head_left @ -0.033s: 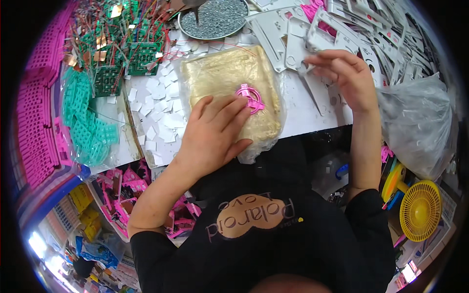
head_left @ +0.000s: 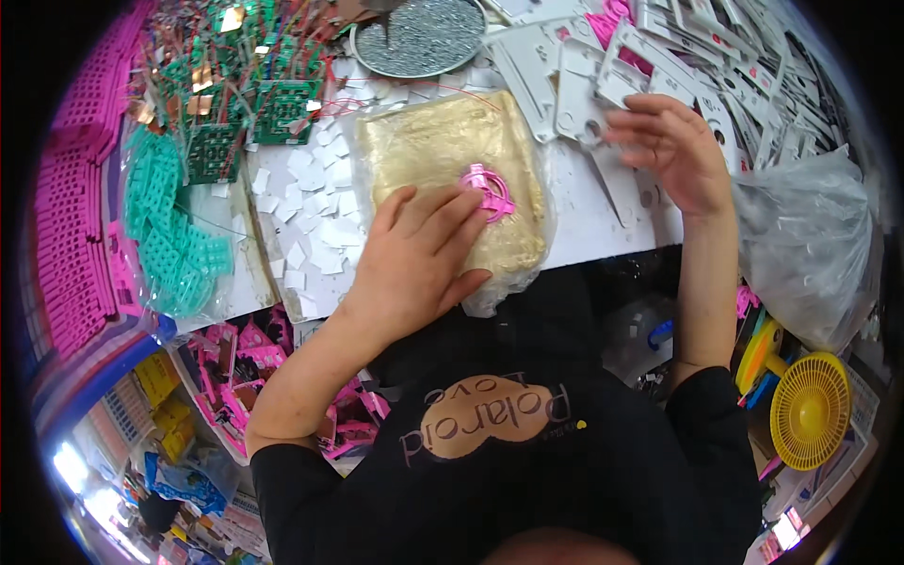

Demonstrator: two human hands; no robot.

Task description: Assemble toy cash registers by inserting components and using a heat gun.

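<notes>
My left hand (head_left: 419,250) lies palm down on a gold, plastic-wrapped pad (head_left: 414,132), its fingers stretched out. The index fingertip touches the left edge of a pink plastic piece (head_left: 492,195), round with an open frame, which rests on the pad. My right hand (head_left: 673,151) hovers at the right, beside flat white plastic panels (head_left: 576,89). Its fingers are loosely bent and a little apart. I see nothing held in it, though the fingertips are slightly blurred.
Wired green circuit boards (head_left: 215,151), turquoise plastic parts (head_left: 169,226) and pink baskets (head_left: 80,235) crowd the left. A round tray of small metal pieces (head_left: 424,38) stands at the back, with white paper squares (head_left: 325,202) scattered nearer. A clear bag (head_left: 800,245) hangs right, above a yellow fan-like part (head_left: 810,411).
The whole view has shifted slightly, so the bench things appear a little further right. My right hand's fingers have moved a little; my left hand stays on the pad.
</notes>
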